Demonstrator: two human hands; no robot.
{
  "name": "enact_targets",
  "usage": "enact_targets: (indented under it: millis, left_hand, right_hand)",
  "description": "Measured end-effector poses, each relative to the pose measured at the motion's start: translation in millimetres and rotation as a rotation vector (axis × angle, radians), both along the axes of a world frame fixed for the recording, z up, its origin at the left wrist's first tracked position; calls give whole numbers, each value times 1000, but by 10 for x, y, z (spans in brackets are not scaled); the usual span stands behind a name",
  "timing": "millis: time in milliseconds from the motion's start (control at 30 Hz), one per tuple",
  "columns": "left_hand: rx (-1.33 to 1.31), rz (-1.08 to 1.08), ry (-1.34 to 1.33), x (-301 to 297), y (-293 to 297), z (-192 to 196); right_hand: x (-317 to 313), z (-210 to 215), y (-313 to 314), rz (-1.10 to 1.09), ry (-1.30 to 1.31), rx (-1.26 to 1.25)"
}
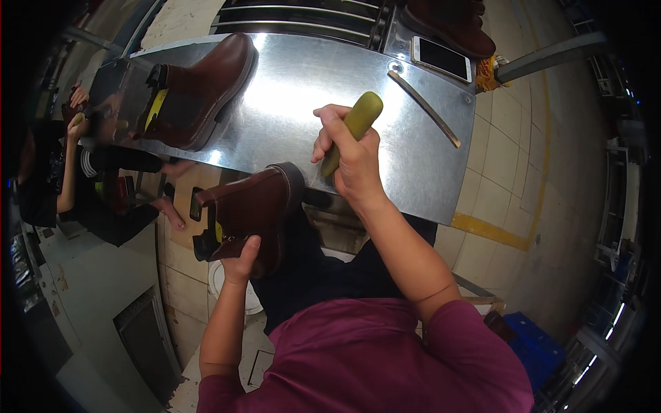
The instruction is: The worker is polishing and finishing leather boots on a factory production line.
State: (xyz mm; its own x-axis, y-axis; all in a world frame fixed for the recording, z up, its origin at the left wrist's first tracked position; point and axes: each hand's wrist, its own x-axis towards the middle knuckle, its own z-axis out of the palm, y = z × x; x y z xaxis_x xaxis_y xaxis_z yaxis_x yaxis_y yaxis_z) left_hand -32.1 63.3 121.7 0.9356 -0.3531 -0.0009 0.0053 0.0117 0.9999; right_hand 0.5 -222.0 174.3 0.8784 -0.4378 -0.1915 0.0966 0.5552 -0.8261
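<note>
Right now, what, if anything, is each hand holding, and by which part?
The left hand holds a brown boot at the rear of its shaft; the right hand grips an olive-green rounded bar around its middle.

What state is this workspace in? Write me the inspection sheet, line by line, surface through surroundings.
Surface: shiny metal table, reflecting bright glare.
Things in hand: brown leather ankle boot, held at the table's near edge; olive-green oblong tool with rounded ends, material unclear.
Clutter: second brown leather boot on its side, on the table; thin, narrow strip at right; white-framed phone, screen dark, beside a third brown boot.
Hands: left hand grips the first boot; right hand grips the tool.
Cables: nothing seen.
Surroundings: pale tiled floor; co-worker in black at left; blue crate at lower right.
</note>
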Motion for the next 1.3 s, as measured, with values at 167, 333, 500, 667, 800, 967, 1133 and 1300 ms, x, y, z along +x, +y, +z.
enact_targets:
  millis: [167, 333, 500, 667, 800, 967, 1133, 1300]
  left_hand:
    - [-63, 89, 117, 65, -300, 367]
    - [-310, 242, 314, 188, -994, 689]
    - [-289, 264, 342, 421, -1530, 762]
    - [-281, 270, 417, 540, -1580, 777]
    - [-311, 285, 383, 539, -1595, 763]
    - [-339, 299, 375, 528, -1610, 737]
    - [-357, 320, 424, 546, -1590, 743]
    - [-319, 349, 485, 591, -1552, 718]
  right_hand:
    - [44, 6, -15, -34, -82, -66]
    - [149, 178, -196, -195, -314, -119]
    - [220, 257, -325, -201, -478, -72]
    - [407, 151, -330, -192, -424, -107]
    - [662, 73, -285, -239, -328, -214]
    - [705, 65, -301, -209, -345, -106]
    - [472, 129, -200, -178, -435, -106]
    - [266, 145, -102, -58, -427, -30]
